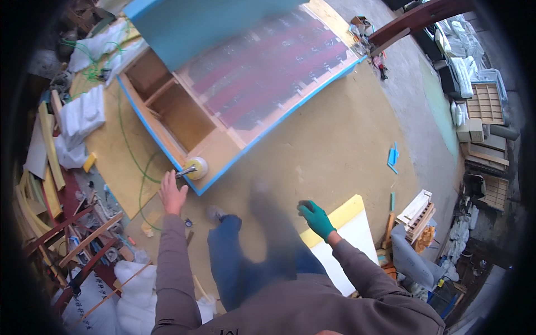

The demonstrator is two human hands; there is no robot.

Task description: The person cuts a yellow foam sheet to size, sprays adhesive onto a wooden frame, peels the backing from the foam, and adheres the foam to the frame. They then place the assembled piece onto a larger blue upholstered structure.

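Observation:
My left hand (172,194) is bare, fingers apart, right beside a round white-and-yellow pot with a metal fitting, which looks like a spray gun (196,168). Whether the fingertips touch its metal end I cannot make out. The pot stands on the near corner of a large wooden frame (216,146) edged in blue. In a green glove, my right hand (316,219) hangs to the right of my legs with its fingers loosely bent and nothing visible in them. A white panel with a yellow edge (340,220) lies beside and below that hand.
Reddish strips (268,67) cover much of the frame, and a blue-green sheet (190,33) rises over its far side. A green hose (127,139) trails along the left. Wood scraps (84,240) pile up at lower left; blue offcuts (393,158) lie on the right floor.

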